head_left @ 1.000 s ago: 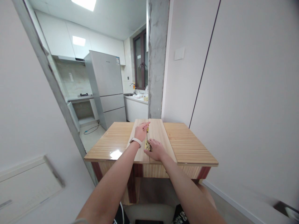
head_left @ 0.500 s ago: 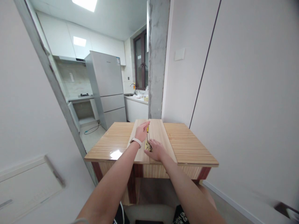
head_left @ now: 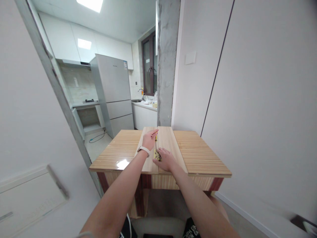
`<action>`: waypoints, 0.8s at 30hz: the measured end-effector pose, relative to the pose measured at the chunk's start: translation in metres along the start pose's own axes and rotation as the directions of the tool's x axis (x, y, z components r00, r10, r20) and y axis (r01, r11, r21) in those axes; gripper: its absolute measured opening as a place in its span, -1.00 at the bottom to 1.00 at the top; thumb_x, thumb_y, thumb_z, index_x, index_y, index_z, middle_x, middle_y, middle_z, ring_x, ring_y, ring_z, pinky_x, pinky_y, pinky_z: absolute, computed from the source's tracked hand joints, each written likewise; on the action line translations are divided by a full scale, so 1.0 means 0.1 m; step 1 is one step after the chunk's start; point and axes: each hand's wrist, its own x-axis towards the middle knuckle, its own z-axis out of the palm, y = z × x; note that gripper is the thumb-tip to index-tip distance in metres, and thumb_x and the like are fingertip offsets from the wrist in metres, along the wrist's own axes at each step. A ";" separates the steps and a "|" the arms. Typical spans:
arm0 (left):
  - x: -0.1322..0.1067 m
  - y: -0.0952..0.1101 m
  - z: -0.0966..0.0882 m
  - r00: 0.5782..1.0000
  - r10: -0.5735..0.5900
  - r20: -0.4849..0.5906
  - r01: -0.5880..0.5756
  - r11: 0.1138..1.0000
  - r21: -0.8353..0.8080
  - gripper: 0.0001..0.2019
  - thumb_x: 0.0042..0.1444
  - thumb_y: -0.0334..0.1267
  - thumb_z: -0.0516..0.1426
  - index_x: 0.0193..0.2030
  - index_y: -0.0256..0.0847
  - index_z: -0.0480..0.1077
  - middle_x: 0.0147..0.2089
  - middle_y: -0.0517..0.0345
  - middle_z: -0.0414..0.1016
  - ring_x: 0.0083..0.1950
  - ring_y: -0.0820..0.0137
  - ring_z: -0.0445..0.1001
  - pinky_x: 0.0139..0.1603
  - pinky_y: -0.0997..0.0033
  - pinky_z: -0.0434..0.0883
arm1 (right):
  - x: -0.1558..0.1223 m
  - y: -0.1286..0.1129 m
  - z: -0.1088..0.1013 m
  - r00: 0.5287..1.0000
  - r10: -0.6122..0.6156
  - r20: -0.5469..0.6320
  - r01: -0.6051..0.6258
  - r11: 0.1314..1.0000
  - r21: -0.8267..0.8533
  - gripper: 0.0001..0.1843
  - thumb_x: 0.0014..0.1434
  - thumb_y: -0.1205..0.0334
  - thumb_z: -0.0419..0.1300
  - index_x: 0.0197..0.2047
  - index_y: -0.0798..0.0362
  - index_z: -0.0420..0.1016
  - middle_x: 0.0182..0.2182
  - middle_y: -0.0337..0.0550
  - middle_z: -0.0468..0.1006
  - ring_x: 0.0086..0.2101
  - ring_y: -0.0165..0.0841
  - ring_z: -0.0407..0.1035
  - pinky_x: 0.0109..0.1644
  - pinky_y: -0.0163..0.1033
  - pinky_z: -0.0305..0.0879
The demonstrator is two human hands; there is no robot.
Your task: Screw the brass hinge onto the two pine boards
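Note:
Two pale wooden boards lie side by side on the table, a left board (head_left: 149, 168) and a right board (head_left: 168, 135). A brass-coloured hinge (head_left: 156, 156) sits across the seam between them. My right hand (head_left: 167, 159) rests on the right board, its fingers pressing on the hinge and partly covering it. Above the hinge stands a screwdriver (head_left: 156, 138) with a yellow and black handle, its thin shaft pointing down to the hinge. My left hand (head_left: 149, 140) has its fingers closed around the top of the handle. The screw under the tip is too small to make out.
The striped wooden table (head_left: 203, 153) extends to both sides of the boards. A grey pillar (head_left: 168, 66) and a white wall (head_left: 260, 99) stand behind and to the right. Beyond a doorway at the left are a refrigerator (head_left: 116, 82) and a kitchen counter (head_left: 146, 105).
My left fingers have gone from straight to bent around the screwdriver handle. My right hand, the hinge and the boards have stayed in place.

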 end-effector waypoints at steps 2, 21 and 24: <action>0.00 0.00 0.00 1.000 -0.005 -0.015 0.005 1.000 0.004 -0.72 0.33 -0.29 0.14 0.11 -0.12 0.57 0.03 0.02 0.59 -0.09 0.37 0.58 -0.01 0.35 0.55 | 0.00 -0.01 -0.01 1.000 0.004 0.004 -0.004 1.000 0.004 -0.22 0.22 -0.27 0.19 0.38 -0.06 0.29 0.36 0.02 0.29 0.34 -0.06 0.13 0.39 0.08 0.03; -0.02 0.05 0.00 0.999 -0.009 0.037 0.010 0.999 -0.035 -0.67 0.41 -0.28 0.02 0.20 -0.14 0.48 0.03 0.03 0.63 0.06 0.31 0.59 0.14 0.23 0.50 | 0.01 0.03 0.04 1.000 -0.012 -0.009 0.012 1.000 -0.010 -0.20 0.23 -0.30 0.17 0.37 0.00 0.30 0.36 0.05 0.29 0.34 -0.06 0.12 0.40 0.07 0.01; -0.03 0.07 -0.01 0.999 -0.008 0.038 0.009 1.000 -0.016 -0.69 0.41 -0.29 0.01 0.14 -0.13 0.52 -0.01 0.05 0.64 0.04 0.32 0.59 0.12 0.24 0.50 | 0.01 0.04 0.05 1.000 -0.009 -0.006 0.009 1.000 -0.011 -0.19 0.23 -0.30 0.16 0.38 -0.01 0.29 0.37 0.05 0.28 0.35 -0.06 0.11 0.41 0.06 0.00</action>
